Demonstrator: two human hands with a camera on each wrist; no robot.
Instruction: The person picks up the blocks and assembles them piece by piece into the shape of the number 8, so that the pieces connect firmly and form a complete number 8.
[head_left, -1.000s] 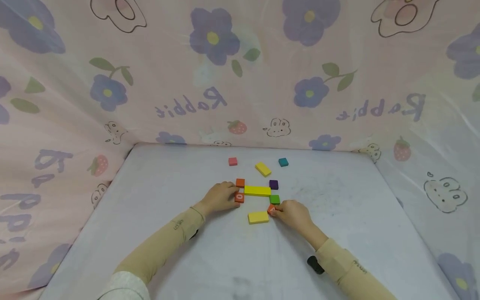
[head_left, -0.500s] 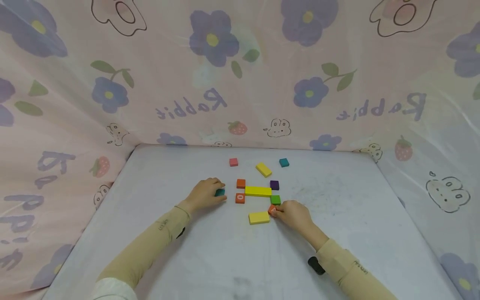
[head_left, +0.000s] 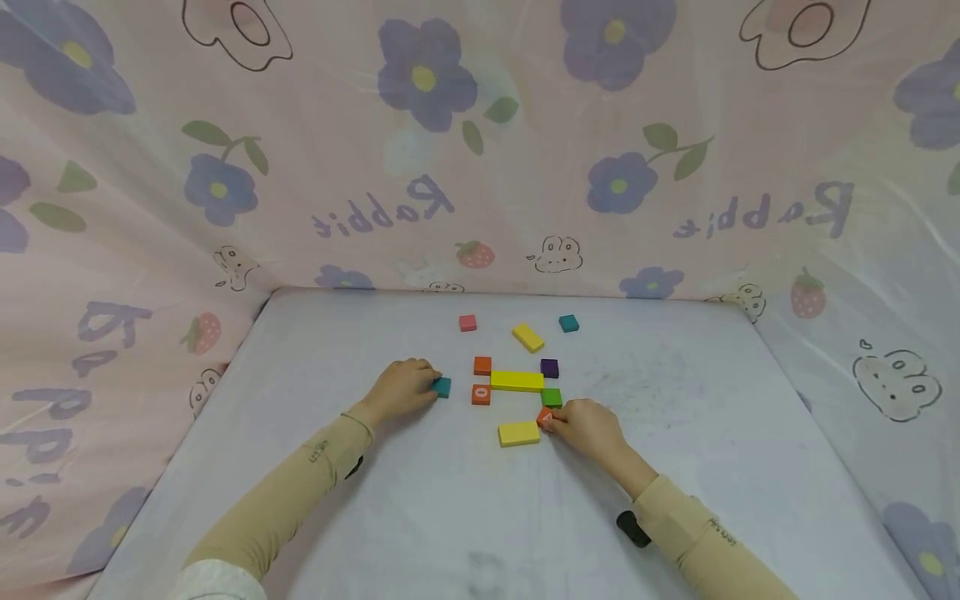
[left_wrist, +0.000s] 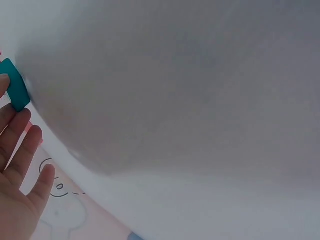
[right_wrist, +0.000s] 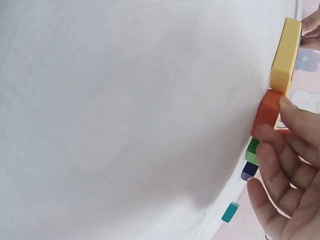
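Note:
Between thumb and fingertips, my left hand (head_left: 400, 389) pinches a teal block (head_left: 442, 387), left of the orange block marked 0 (head_left: 481, 394); the left wrist view shows the teal block (left_wrist: 18, 89) at the left edge. My right hand (head_left: 590, 427) pinches an orange-red block (head_left: 544, 417) between the yellow block (head_left: 518, 433) and the green block (head_left: 551, 397). In the right wrist view, thumb and finger hold that orange block (right_wrist: 267, 112) against the end of the yellow one (right_wrist: 286, 55).
A long yellow block (head_left: 517, 381) lies mid-table, with an orange block (head_left: 482, 365) and a purple block (head_left: 550, 367) at its far corners. Farther back are a pink block (head_left: 468, 322), a tilted yellow block (head_left: 528, 337) and another teal block (head_left: 569, 322). Patterned cloth (head_left: 510, 167) rises behind.
My left hand has moved left, away from the orange block marked 0, and the teal block has come into view at its fingertips. My right hand has stayed in place, holding its orange block.

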